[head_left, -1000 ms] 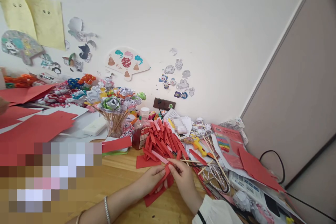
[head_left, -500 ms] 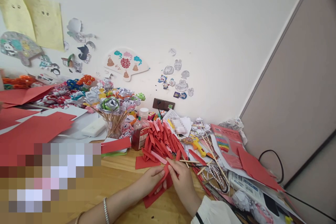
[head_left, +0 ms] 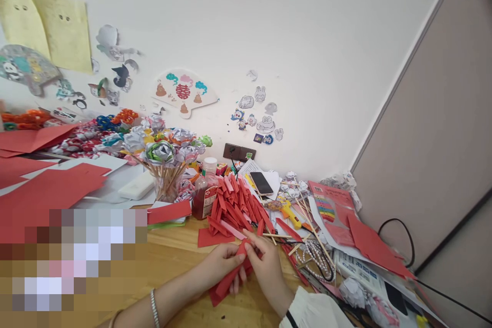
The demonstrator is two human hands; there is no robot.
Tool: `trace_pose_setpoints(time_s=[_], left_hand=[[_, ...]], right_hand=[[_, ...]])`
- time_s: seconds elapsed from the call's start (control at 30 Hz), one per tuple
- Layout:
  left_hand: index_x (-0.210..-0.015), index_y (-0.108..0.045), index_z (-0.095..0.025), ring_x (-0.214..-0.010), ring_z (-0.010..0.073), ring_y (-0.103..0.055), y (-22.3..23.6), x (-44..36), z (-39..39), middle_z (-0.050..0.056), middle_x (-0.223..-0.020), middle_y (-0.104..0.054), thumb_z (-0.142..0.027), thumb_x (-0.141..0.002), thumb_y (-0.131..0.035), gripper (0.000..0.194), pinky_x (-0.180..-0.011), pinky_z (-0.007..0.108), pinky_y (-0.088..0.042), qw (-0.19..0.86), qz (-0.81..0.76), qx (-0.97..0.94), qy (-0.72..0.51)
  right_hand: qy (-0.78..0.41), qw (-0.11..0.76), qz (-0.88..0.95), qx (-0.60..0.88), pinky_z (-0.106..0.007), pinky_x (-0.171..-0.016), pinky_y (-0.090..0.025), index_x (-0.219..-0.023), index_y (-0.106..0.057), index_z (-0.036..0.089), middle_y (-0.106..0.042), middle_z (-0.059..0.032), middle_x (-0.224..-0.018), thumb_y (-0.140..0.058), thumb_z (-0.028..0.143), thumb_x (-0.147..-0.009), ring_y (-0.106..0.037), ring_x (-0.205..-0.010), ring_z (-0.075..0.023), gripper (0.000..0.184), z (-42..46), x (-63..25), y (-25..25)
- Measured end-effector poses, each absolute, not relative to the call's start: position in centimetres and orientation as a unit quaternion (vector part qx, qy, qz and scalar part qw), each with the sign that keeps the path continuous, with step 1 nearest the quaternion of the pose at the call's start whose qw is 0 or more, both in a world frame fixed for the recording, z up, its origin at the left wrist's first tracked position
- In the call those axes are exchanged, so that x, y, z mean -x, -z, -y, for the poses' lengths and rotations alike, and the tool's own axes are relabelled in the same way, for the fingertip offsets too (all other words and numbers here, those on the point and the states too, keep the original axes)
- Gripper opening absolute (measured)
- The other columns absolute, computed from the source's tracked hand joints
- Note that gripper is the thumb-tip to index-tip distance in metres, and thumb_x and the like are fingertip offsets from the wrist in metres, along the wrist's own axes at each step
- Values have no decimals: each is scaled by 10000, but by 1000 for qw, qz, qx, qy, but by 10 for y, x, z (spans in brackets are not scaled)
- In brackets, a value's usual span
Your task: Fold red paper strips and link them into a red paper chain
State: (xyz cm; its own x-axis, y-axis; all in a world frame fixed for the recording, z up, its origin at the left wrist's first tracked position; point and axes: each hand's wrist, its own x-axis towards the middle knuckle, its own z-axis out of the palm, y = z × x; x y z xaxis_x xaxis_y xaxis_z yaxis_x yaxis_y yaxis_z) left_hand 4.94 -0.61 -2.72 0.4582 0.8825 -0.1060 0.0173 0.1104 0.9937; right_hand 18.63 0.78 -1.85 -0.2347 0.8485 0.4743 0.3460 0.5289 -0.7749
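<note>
Between my two hands is a piece of red paper [head_left: 226, 283], partly folded, its lower end sticking out toward me. My left hand [head_left: 225, 265] grips it from the left with the thumb on top and fingers underneath. On the other side, my right hand [head_left: 263, 259] pinches its upper edge between thumb and fingers. Just beyond my fingertips lies a heap of folded red paper strips [head_left: 238, 205], with a few pink ones among them. A flat red sheet [head_left: 209, 238] lies under the heap's near edge.
A bottle of red liquid [head_left: 203, 197] and a cup of paper flowers on sticks [head_left: 167, 184] stand left of the heap. To the right lie a yellow glue gun [head_left: 290, 214], a phone [head_left: 262, 183], a bead string [head_left: 313, 256] and red sheets [head_left: 374, 248]. Large red sheets [head_left: 57, 187] cover the left.
The fingers of my left hand have shifted under the red paper, and its near part looks more folded over. Both hands stay in about the same place.
</note>
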Motion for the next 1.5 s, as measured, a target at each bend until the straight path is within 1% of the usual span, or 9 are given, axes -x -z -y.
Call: trace_pose_setpoints(time_s=[0.13,0.3,0.53,0.7,0.8,1.13,1.23,1.37,1.5], left_hand=[[-660,-469,-137,-361,100,-521,30,-48,5,8,-513,-589,-515,-670,-478,379,-357,198,-382,639,-386,-567,-348],[-656,-457,-143,-381,116,-542,29,-49,6,12,-522,-602,-465,-635,-532,331,-372,214,-406,642,-394,-562,-342],[-670,-456,-143,-392,120,-554,32,-48,4,17,-538,-608,-439,-632,-529,307,-374,213,-409,636,-397,-568,-340],[-685,-441,-153,-426,129,-573,29,-47,3,10,-555,-609,-415,-598,-575,308,-408,228,-426,639,-406,-569,-321],[-672,-439,-153,-394,119,-552,23,-45,4,-7,-506,-588,-418,-578,-592,319,-398,225,-417,629,-428,-570,-311],[-694,-444,-154,-337,94,-509,17,-40,7,-21,-500,-579,-494,-555,-587,394,-334,185,-356,618,-445,-579,-290],[-682,-428,-156,-311,85,-488,18,-39,6,-24,-472,-574,-517,-579,-557,396,-312,173,-325,613,-447,-584,-289],[-668,-411,-161,-289,87,-473,23,-38,3,-33,-431,-559,-544,-568,-546,418,-296,171,-308,608,-454,-584,-291],[-672,-407,-162,-285,83,-464,26,-38,2,-46,-408,-539,-557,-568,-538,429,-295,165,-294,607,-454,-577,-304]], right_hand=[[-254,462,745,409,-316,-782,-417,-1004,-600,218,-631,-66,-941,-474,193,-747,-558,-869,-198,288,-6,-186,18],[-237,465,752,403,-303,-766,-421,-986,-606,223,-633,-58,-928,-469,193,-744,-565,-850,-191,280,-5,-186,19],[-221,459,763,398,-282,-749,-418,-989,-600,232,-631,-46,-918,-447,145,-742,-561,-832,-176,303,-4,-184,19],[-214,471,751,410,-290,-738,-420,-964,-607,214,-632,-57,-899,-443,175,-749,-561,-819,-184,273,-5,-185,22],[-206,481,745,414,-294,-744,-418,-959,-608,213,-632,-59,-907,-442,192,-756,-561,-826,-188,263,-7,-186,24],[-179,507,702,466,-293,-774,-397,-940,-608,206,-624,-59,-935,-428,221,-764,-553,-867,-189,251,-16,-192,22],[-189,515,682,484,-294,-734,-405,-935,-603,190,-627,-67,-907,-430,247,-762,-561,-812,-193,251,-20,-195,22],[-196,516,672,493,-272,-641,-408,-916,-602,187,-630,-55,-787,-433,264,-756,-556,-681,-179,245,-22,-197,24],[-190,531,665,489,-262,-625,-401,-902,-603,181,-615,-54,-750,-428,283,-764,-536,-660,-169,245,-19,-196,15]])
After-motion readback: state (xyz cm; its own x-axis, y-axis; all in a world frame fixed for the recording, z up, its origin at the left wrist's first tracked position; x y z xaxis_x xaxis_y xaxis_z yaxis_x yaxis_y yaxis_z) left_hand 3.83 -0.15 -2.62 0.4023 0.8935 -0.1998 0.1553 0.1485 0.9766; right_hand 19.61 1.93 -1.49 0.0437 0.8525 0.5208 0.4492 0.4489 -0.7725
